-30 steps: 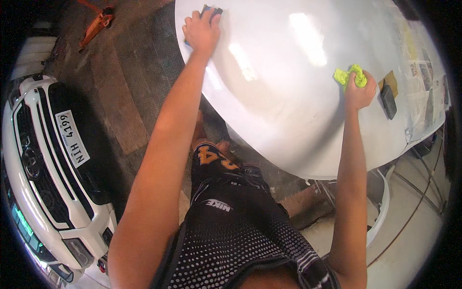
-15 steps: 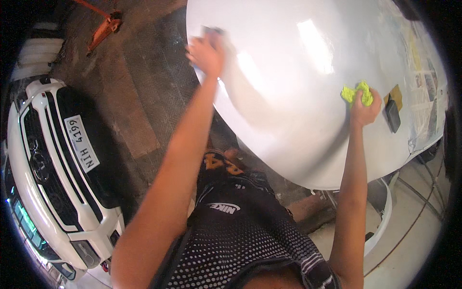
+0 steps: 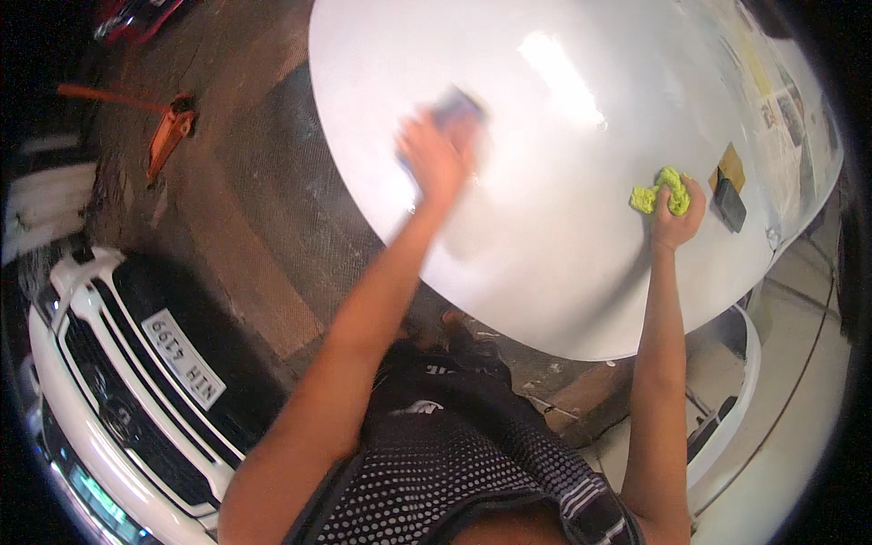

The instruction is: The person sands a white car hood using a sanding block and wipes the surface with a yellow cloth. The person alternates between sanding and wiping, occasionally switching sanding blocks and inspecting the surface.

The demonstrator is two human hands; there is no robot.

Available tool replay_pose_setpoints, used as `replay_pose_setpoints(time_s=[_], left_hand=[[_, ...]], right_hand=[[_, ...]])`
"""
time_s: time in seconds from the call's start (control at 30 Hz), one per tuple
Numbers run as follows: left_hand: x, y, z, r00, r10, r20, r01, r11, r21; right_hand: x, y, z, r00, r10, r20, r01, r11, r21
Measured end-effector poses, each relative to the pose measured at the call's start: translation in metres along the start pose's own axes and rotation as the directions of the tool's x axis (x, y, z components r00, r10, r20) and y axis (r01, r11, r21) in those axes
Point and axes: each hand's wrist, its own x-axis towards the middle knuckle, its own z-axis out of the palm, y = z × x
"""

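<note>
My left hand (image 3: 438,156) is closed around a dark sanding block (image 3: 461,107), both smeared by motion. It presses the block on the left part of a broad, glossy white car hood (image 3: 536,263). My right hand (image 3: 679,216) grips a crumpled yellow-green cloth (image 3: 670,188) and rests on the hood farther right. Just right of that hand lies a dark grey block (image 3: 729,207), partly over a brown piece of sandpaper (image 3: 729,168). The underside of the block in my left hand is hidden.
Newspaper and clear masking film (image 3: 786,127) cover the surface beyond the hood's right edge. A white vehicle front (image 3: 136,363) stands at my lower left. On the dark floor at far left is an orange floor jack (image 3: 169,136). A white curved car part (image 3: 747,381) lies below the hood.
My left hand has moved with its block from the hood's left edge inward to the right. The right hand keeps the cloth at nearly the same spot. The whole view has shifted slightly.
</note>
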Motion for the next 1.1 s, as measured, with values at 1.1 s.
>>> replay_pose_setpoints(time_s=[1.1], left_hand=[[0.021, -0.109, -0.057, 0.835, 0.136, 0.533, 0.141, 0.883, -0.448]], right_hand=[[-0.009, 0.003, -0.011, 0.996, 0.084, -0.034, -0.082, 0.996, 0.04]])
